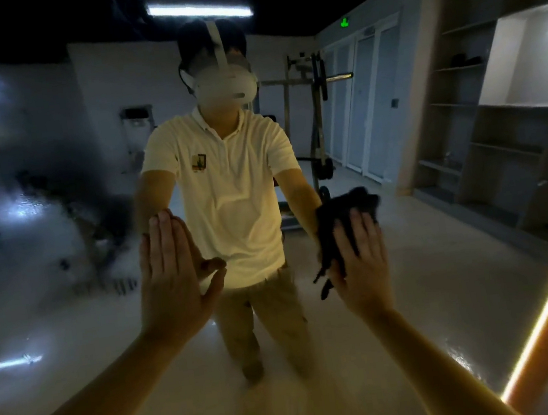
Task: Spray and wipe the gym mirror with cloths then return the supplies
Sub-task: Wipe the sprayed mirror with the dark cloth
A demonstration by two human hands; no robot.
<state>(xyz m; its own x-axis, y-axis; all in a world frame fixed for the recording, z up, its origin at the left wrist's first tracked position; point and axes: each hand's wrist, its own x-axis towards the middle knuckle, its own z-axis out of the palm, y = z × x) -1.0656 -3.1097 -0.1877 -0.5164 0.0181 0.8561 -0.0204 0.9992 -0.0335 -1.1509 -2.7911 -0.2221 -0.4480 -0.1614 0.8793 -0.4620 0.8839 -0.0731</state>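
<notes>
Forward, left hand (174, 274) lies flat on mirror (53, 303), right hand (364, 261) presses cloth (339, 213), both grips apart.

We can read no words or numbers. At one o'clock a green lit sign (343, 22) glows, its figure blurred. The chest emblem (199, 163) is too small to read.

white polo shirt (228, 185), khaki trousers (272, 314), white headset (224, 82)
</notes>
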